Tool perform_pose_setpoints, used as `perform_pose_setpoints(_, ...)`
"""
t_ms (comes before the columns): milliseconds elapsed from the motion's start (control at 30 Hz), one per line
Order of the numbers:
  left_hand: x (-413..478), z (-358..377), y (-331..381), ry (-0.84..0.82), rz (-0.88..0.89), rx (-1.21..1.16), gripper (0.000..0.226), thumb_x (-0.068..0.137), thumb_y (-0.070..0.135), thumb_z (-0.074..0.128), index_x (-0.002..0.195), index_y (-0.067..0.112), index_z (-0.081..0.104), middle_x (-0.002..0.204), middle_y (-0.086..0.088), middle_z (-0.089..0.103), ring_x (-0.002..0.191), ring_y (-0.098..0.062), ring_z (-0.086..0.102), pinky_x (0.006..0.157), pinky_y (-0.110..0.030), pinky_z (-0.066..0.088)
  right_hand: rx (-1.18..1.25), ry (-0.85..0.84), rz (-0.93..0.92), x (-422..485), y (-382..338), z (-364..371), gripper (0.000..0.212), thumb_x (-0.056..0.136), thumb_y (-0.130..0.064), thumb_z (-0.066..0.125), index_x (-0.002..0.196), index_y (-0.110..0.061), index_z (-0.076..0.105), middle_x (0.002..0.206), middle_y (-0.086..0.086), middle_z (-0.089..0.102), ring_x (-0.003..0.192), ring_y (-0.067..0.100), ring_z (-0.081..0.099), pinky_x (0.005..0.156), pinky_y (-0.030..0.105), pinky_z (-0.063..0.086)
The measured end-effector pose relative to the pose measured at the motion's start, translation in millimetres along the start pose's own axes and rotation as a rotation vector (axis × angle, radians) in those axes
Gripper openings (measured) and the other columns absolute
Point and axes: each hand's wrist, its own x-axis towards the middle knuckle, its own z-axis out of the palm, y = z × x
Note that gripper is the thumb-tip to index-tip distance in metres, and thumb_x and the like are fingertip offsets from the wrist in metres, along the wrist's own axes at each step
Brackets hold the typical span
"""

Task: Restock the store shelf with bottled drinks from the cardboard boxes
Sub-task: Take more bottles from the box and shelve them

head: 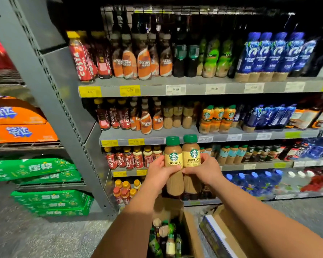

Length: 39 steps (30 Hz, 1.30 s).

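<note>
Two Starbucks cheese latte bottles with green caps stand upright side by side in front of the shelf. My left hand (159, 173) grips the left bottle (173, 157) around its middle. My right hand (203, 170) grips the right bottle (191, 153) the same way. Both bottles are held at the level of the third shelf (257, 165), below the price strip of the second shelf (241, 135). An open cardboard box (191, 237) with several assorted bottles (168, 237) sits on the floor below my arms.
The grey shelf unit holds rows of Costa, Nescafe and Starbucks bottles, with blue-capped water at the bottom right. A second cardboard box (229, 226) lies to the right on the floor. Green crates (52, 202) and orange cartons (21, 131) fill the rack at left.
</note>
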Motion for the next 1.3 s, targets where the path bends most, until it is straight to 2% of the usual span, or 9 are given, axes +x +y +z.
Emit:
perform_pose_setpoints(233,59,-27,10,-0.013,0.036,0.031,0.046,0.074,0.008,0.078,0.117,0.011,0.06,0.112,-0.004,0.069,0.094,-0.011,0.066,0.08,-0.023,0.052,0.026,0.053,-0.005,49,-23,25,0.051,0.059,-0.013,0.089,0.102,-0.013,0.061,0.088,-0.003,0.064,0.075,0.007,0.058,0.06,0.021,0.041)
perform_pose_setpoints(400,104,-33,11,-0.017,0.059,0.032,0.043,0.077,0.005,0.075,0.114,0.011,0.056,0.107,-0.002,0.067,0.087,-0.004,0.062,0.07,-0.015,0.047,0.02,0.09,-0.008,95,-20,41,0.056,0.057,-0.018,0.09,0.106,-0.012,0.062,0.093,-0.001,0.067,0.084,0.014,0.061,0.063,0.025,0.043)
perform_pose_setpoints(500,139,-25,13,0.019,0.078,0.045,0.042,0.076,0.004,0.076,0.108,0.015,0.05,0.101,0.001,0.064,0.082,0.0,0.06,0.063,-0.013,0.043,0.014,0.111,-0.047,133,-18,43,0.056,0.057,-0.02,0.09,0.103,-0.017,0.059,0.097,0.0,0.068,0.089,0.017,0.062,0.078,0.035,0.05)
perform_pose_setpoints(567,169,-22,14,0.051,0.105,0.045,0.041,0.074,0.004,0.077,0.104,0.016,0.051,0.099,0.001,0.066,0.082,-0.003,0.061,0.064,-0.016,0.044,0.014,0.137,-0.093,163,-17,44,0.057,0.056,-0.021,0.09,0.102,-0.019,0.057,0.099,0.001,0.068,0.092,0.02,0.063,0.084,0.042,0.052)
perform_pose_setpoints(700,225,-14,18,0.137,0.208,0.023,0.038,0.07,0.001,0.079,0.093,0.02,0.055,0.092,0.002,0.067,0.08,-0.006,0.063,0.071,-0.019,0.049,0.036,0.171,-0.188,222,-21,44,0.06,0.054,-0.02,0.091,0.106,-0.014,0.061,0.099,0.002,0.068,0.091,0.019,0.064,0.081,0.035,0.052)
perform_pose_setpoints(833,268,-3,19,0.208,0.254,0.002,0.043,0.07,0.001,0.079,0.103,0.014,0.056,0.098,-0.003,0.068,0.091,-0.016,0.065,0.081,-0.027,0.051,0.048,0.184,-0.24,265,-24,41,0.061,0.056,-0.02,0.09,0.109,-0.015,0.06,0.099,0.0,0.067,0.088,0.015,0.062,0.08,0.033,0.051)
perform_pose_setpoints(1000,303,1,7,0.272,0.283,-0.001,0.044,0.072,0.0,0.077,0.109,0.009,0.056,0.104,-0.006,0.067,0.095,-0.017,0.064,0.076,-0.021,0.05,0.019,0.206,-0.26,305,-16,52,0.06,0.056,-0.024,0.091,0.106,-0.012,0.06,0.1,0.003,0.067,0.09,0.019,0.063,0.078,0.034,0.051)
perform_pose_setpoints(1167,323,3,-7,0.316,0.267,0.022,0.036,0.075,0.004,0.075,0.104,0.015,0.057,0.102,-0.002,0.066,0.093,-0.016,0.063,0.071,-0.019,0.048,-0.023,0.236,-0.25,323,1,67,0.057,0.055,-0.026,0.091,0.099,-0.012,0.058,0.099,0.006,0.067,0.093,0.025,0.062,0.077,0.037,0.05)
perform_pose_setpoints(1300,324,9,-18,0.312,0.283,-0.027,0.042,0.076,0.006,0.075,0.115,0.014,0.061,0.105,-0.003,0.068,0.094,-0.016,0.065,0.078,-0.024,0.054,-0.064,0.18,-0.286,325,5,60,0.052,0.059,-0.028,0.089,0.098,-0.012,0.057,0.09,0.0,0.061,0.084,0.018,0.057,0.068,0.029,0.043)
